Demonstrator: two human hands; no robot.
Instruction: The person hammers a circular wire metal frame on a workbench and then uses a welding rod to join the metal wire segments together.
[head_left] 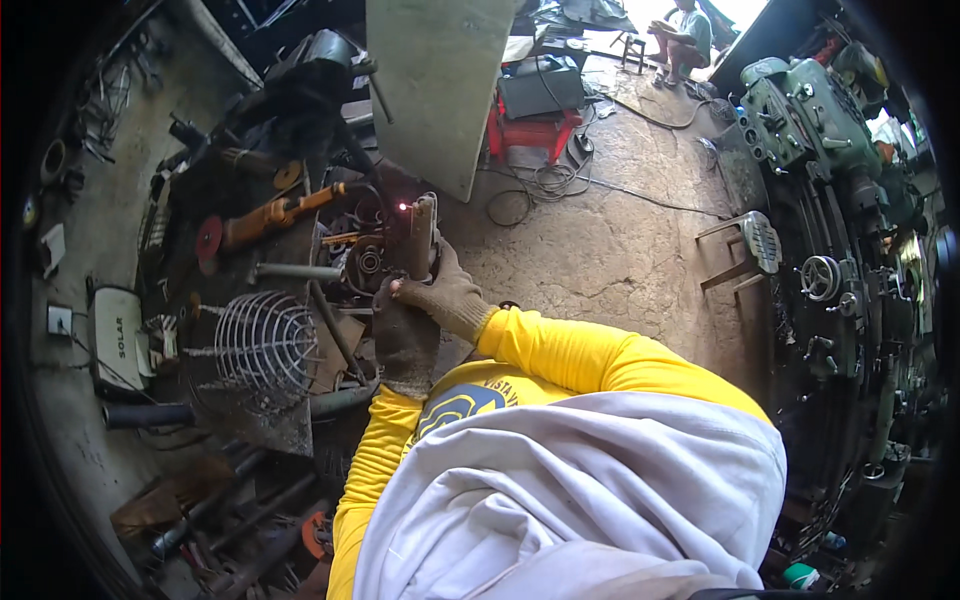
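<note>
Both my hands are in brown knit gloves, close together in front of my chest. My right hand [450, 295] is closed round the near end of an upright long tan-grey tool or metal piece [422, 238], whose exact kind I cannot make out. My left hand [405, 340] sits just below and left, its fingers curled in against the same piece; part of its grip is hidden. A bare fingertip shows between the gloves. A small red glowing spot [403, 207] shines beside the piece's upper left side. Behind it lies a cluster of dark metal parts [368, 258].
An orange power tool with a red disc [265, 222] lies left. Nearer is a round wire cage [265, 340]. A large board [430, 90] stands ahead, with a red stool [530, 135] and cables [540, 190] beyond. Green machinery [800, 120] lines the right; another person [685, 40] sits far off.
</note>
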